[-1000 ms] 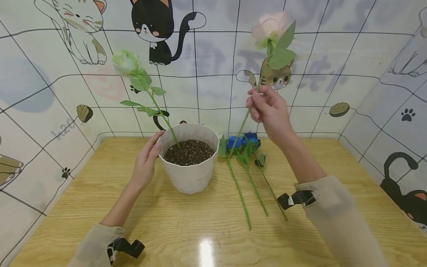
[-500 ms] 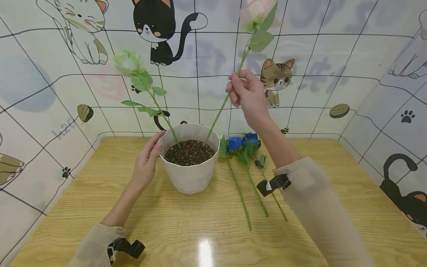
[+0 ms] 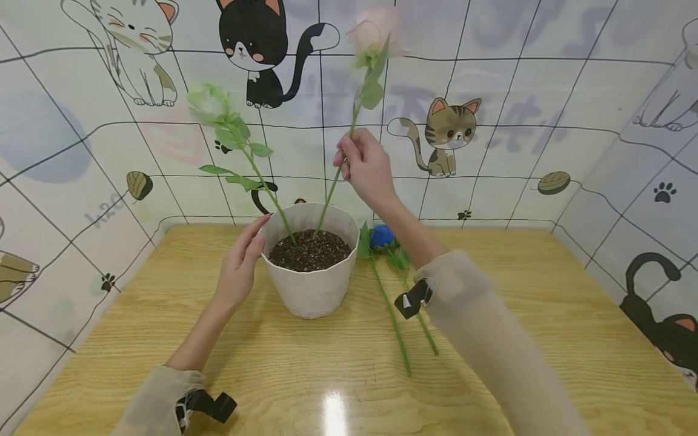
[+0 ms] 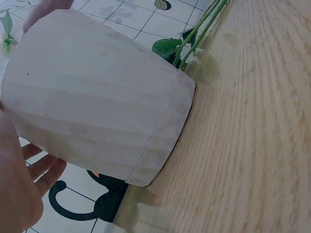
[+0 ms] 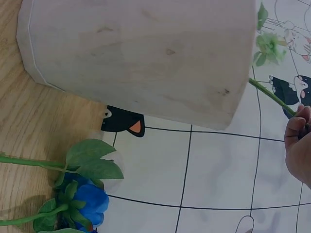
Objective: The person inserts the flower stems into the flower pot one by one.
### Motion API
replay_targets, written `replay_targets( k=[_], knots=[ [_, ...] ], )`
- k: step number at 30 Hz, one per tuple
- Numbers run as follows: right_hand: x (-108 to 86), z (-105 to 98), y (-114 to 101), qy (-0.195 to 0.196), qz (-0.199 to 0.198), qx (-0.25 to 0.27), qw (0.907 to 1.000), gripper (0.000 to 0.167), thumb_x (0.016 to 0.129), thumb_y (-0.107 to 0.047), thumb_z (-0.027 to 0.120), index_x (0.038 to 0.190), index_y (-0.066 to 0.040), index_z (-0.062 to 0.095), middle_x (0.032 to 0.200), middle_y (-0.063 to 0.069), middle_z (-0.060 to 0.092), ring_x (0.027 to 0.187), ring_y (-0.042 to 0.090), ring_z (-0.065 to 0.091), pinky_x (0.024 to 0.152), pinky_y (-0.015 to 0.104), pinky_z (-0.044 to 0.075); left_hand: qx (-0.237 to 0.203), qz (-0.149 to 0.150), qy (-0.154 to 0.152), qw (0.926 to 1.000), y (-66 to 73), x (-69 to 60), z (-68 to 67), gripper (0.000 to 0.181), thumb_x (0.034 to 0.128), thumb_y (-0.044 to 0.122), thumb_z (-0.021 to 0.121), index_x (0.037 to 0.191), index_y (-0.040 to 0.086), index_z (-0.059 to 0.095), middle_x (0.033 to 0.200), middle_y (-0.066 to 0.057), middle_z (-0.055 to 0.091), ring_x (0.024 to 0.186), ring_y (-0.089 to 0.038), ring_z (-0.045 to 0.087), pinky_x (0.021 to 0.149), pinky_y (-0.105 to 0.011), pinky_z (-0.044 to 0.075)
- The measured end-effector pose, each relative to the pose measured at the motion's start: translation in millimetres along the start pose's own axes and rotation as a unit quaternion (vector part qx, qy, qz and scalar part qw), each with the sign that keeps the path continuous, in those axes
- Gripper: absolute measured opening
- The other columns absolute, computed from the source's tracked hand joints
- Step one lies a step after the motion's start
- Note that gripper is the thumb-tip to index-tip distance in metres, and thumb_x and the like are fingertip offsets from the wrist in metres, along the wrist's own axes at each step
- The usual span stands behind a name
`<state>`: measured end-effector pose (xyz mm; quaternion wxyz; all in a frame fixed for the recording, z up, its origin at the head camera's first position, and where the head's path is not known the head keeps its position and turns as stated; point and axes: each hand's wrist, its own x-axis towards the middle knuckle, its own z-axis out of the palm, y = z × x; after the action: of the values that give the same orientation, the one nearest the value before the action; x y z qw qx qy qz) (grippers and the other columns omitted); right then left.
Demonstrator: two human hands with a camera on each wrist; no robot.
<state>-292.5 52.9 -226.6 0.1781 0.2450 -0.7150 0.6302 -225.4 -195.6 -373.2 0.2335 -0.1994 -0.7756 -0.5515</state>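
A white pot [image 3: 308,293] of dark soil [image 3: 311,251] stands on the table. My left hand [image 3: 237,266] rests on the pot's left side, its fingers fairly straight along the wall, as the left wrist view also shows. My right hand [image 3: 366,166] pinches the stem of a pale pink rose [image 3: 376,30] between thumb and fingers, above the pot's right side. The rose's lower stem reaches down inside the pot to the soil; how deep it goes, I cannot tell. A pale green-white rose [image 3: 209,104] stands in the soil, leaning left.
Right of the pot, cut flowers with blue blooms [image 3: 382,235] and green stems [image 3: 395,330] lie on the wooden table [image 3: 245,375], partly behind my right forearm. A cat-printed cloth [image 3: 349,91] rises behind the table.
My right hand has carried the pink rose leftward, from over the blue flowers to over the pot, and its stem end now lies inside the pot. The left hand has stayed put.
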Motion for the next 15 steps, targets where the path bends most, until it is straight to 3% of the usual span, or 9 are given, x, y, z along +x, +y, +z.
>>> replay_targets(
  k=[7,15],
  knots=[
    [0.4,13.9,11.6,-0.013,-0.019,-0.07,0.9973,0.017,0.109,-0.016,0.046,0.104,-0.004,0.057,0.079,0.007,0.063,0.061,0.023,0.056,0.055,0.026,0.04,-0.004,0.003,-0.001,1.0,0.8,-0.3,0.2,0.041,0.1095,0.016,0.041,0.15,0.014,0.051,0.15,-0.002,0.051,0.124,-0.023,0.053,0.096,-0.021,0.042],
    [1.2,26.5,18.9,-0.019,-0.013,-0.086,0.996,0.019,0.109,-0.016,0.046,0.101,-0.004,0.057,0.078,0.007,0.063,0.063,0.027,0.059,0.055,0.026,0.041,-0.006,-0.004,-0.005,1.0,0.7,0.0,-1.2,0.041,0.1097,0.018,0.041,0.149,0.016,0.051,0.15,-0.002,0.051,0.124,-0.023,0.053,0.096,-0.021,0.043]
  ],
)
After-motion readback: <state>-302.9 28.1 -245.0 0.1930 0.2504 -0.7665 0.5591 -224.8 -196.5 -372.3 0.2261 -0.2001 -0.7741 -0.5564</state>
